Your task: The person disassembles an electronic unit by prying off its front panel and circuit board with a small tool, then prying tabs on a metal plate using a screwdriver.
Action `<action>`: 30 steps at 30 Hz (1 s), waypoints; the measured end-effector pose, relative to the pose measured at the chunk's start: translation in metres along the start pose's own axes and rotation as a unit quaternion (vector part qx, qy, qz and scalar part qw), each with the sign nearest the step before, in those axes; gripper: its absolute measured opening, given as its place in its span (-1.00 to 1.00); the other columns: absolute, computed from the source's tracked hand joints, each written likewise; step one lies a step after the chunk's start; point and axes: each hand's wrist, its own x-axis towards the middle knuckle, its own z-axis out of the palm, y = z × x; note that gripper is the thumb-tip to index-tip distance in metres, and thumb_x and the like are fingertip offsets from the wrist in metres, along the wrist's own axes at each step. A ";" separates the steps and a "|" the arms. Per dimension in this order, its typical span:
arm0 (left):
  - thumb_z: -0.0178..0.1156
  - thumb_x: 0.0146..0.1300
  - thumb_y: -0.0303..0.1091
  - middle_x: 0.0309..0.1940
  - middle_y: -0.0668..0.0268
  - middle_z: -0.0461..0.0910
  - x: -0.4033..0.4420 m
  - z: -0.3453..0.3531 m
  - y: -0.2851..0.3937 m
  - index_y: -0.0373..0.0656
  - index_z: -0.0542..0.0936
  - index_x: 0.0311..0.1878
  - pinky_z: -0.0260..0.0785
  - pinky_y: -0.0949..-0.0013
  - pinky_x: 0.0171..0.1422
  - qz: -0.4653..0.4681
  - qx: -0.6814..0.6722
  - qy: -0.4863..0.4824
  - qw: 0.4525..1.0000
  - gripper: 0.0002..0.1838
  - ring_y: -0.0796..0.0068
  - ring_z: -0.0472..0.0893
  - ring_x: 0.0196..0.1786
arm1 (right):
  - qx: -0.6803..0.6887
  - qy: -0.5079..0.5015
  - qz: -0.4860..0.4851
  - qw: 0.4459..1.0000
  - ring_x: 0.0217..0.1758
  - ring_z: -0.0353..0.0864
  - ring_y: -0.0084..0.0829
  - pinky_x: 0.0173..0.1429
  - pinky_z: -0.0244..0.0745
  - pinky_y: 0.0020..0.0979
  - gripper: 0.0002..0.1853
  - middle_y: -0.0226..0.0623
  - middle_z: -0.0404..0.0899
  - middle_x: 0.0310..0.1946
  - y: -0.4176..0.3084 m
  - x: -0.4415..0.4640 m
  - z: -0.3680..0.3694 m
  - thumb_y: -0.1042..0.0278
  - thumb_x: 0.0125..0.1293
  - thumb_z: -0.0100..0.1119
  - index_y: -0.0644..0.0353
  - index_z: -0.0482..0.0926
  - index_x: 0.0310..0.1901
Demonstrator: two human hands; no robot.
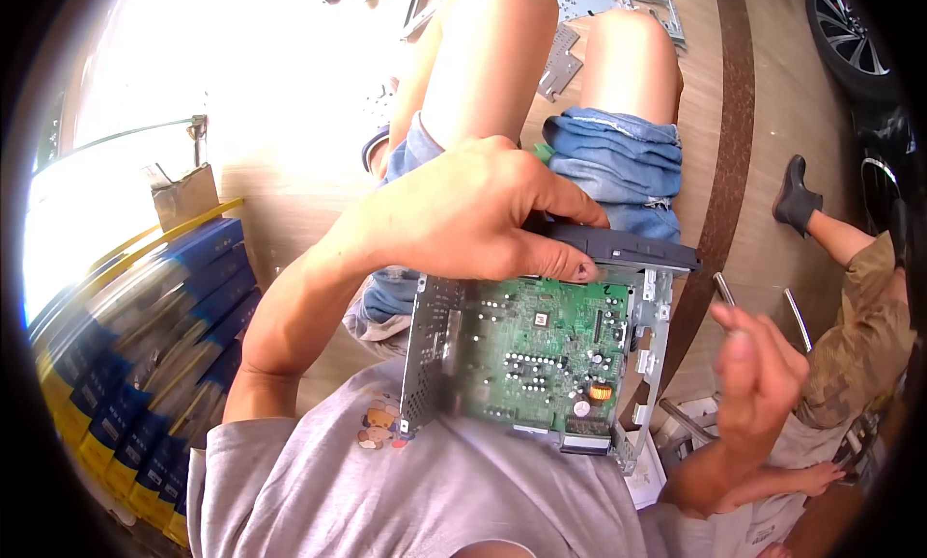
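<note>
An opened car stereo unit rests against my lap and shirt, its green circuit board [550,355] exposed inside a metal chassis [655,350]. Along the far side runs its dark front panel [628,247]. My left hand [483,210] is closed over that panel, thumb on the near edge and fingers over the far side. To the right of the chassis, my right hand [758,375] is raised and apart from it, fingers bent and pressed together. Whatever may be between those fingertips is too small to make out. An orange coil [600,392] sits near the board's lower right.
Metal plates and frames [560,61] lie on the floor beyond my knees. Blue and yellow boxes [145,365] are stacked at left, near a cardboard box [185,196]. Another person's leg [855,297] and a car wheel [850,27] are at right.
</note>
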 end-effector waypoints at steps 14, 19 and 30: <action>0.56 0.21 -0.28 -0.19 0.03 0.80 0.006 -0.009 -0.013 -0.29 0.76 0.08 0.63 0.28 -0.05 -0.010 -0.041 -0.027 0.999 -0.58 0.24 0.80 -0.17 | -0.135 -0.141 -0.089 0.977 -0.55 0.52 -0.34 -0.45 0.22 -0.27 -0.65 -0.35 0.55 -0.45 -0.042 0.051 0.019 0.46 0.28 0.33 0.17 0.72 0.11; 0.56 0.20 -0.31 -0.20 0.04 0.80 0.008 -0.009 -0.015 -0.31 0.76 0.06 0.62 0.29 -0.06 0.008 -0.052 -0.013 0.999 -0.60 0.23 0.80 -0.18 | -0.159 -0.158 -0.084 0.971 -0.56 0.50 -0.34 -0.43 0.22 -0.26 -0.66 -0.35 0.53 -0.46 -0.047 0.057 0.018 0.48 0.21 0.38 0.17 0.74 0.05; 0.53 0.24 -0.31 -0.24 0.08 0.79 0.004 -0.006 -0.020 -0.29 0.77 0.07 0.59 0.28 -0.12 0.032 -0.049 -0.002 0.998 -0.62 0.22 0.77 -0.25 | -0.110 -0.095 -0.121 0.982 -0.54 0.54 -0.36 -0.45 0.31 -0.33 -0.71 -0.33 0.54 -0.46 -0.039 0.058 0.022 0.57 0.06 0.42 0.24 0.78 -0.12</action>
